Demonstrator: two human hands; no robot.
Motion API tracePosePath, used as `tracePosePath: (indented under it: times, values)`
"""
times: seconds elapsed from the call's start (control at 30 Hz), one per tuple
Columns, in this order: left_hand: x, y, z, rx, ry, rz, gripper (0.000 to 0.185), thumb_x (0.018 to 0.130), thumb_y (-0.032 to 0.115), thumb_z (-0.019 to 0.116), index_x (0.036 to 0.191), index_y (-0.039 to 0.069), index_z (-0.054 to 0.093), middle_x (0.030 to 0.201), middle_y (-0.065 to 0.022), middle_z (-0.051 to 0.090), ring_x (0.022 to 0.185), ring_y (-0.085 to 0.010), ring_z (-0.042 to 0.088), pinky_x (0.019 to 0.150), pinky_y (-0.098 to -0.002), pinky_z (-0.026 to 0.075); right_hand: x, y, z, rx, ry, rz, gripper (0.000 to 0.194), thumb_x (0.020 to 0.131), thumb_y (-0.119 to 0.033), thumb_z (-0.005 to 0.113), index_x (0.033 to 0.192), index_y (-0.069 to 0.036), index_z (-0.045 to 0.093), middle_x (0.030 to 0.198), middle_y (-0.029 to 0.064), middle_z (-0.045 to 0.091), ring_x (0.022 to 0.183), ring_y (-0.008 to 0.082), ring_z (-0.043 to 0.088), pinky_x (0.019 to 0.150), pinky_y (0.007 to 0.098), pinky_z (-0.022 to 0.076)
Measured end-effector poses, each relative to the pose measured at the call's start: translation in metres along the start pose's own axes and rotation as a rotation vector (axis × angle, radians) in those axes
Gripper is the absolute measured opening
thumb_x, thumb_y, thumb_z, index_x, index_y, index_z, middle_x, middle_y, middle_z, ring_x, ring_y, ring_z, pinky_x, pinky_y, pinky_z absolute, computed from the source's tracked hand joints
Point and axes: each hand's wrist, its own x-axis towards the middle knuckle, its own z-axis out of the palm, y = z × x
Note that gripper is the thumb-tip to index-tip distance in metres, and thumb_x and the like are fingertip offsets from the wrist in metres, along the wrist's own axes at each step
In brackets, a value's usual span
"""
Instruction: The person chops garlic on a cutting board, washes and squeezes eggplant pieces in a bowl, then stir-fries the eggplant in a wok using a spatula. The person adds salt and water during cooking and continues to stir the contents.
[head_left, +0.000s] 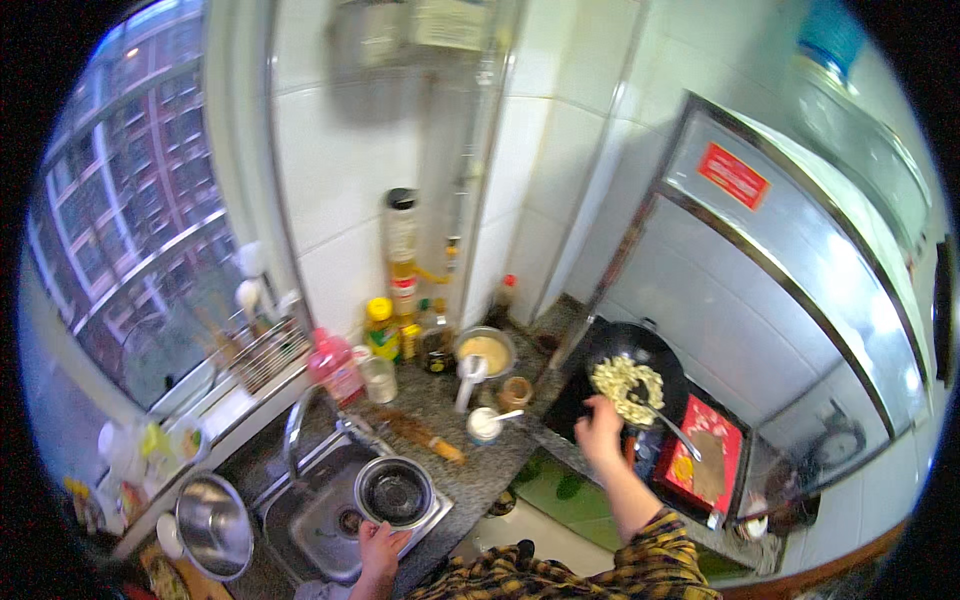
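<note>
A small round metal bowl (394, 493) with a dark inside is held by its near rim in my left hand (381, 544), over the right part of the steel sink (311, 525). My right hand (600, 427) reaches out at the near left side of a black wok (664, 356); its fingers look bent and blurred, and whether they touch the wok or food cannot be told. Pale, chopped food (628, 386) lies in the wok in a rough ring. A metal spatula or spoon (679, 435) rests in it, its handle sloping over the near right rim.
A pot of yellowish food (486, 351), a white tub with a spoon (484, 425) and an oil bottle (403, 277) stand on the counter. The faucet (296, 435) rises behind the sink. A big steel bowl (214, 525) lies left, a red box (705, 457) right of the wok.
</note>
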Motion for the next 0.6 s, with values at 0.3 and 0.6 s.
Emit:
tracePosePath:
  times: [0.3, 0.6]
  values:
    - [-0.004, -0.055, 0.181, 0.186, -0.358, -0.175, 0.01, 0.094, 0.007, 0.048, 0.092, 0.008, 0.038, 0.093, -0.0176, 0.057, 0.082, -0.0379, 0.064, 0.083, -0.0561, 0.051, -0.049, 0.318, -0.163, -0.485, -0.658, 0.726, 0.06, 0.085, -0.057, 0.055, 0.105, -0.002, 0.064, 0.083, 0.0188, 0.067, 0.086, 0.0339, 0.066, 0.076, 0.0405, 0.0514]
    - [0.014, -0.156, 0.38, 0.449, -0.575, -0.187, 0.008, 0.095, 0.007, 0.046, 0.095, 0.004, 0.038, 0.099, -0.0168, 0.056, 0.09, -0.0342, 0.064, 0.084, -0.0514, 0.053, -0.044, 0.3, -0.159, 0.345, -0.495, 0.744, 0.038, 0.09, -0.035, 0.058, 0.088, 0.002, 0.059, 0.07, 0.0156, 0.062, 0.062, 0.0279, 0.061, 0.055, 0.0385, 0.0478]
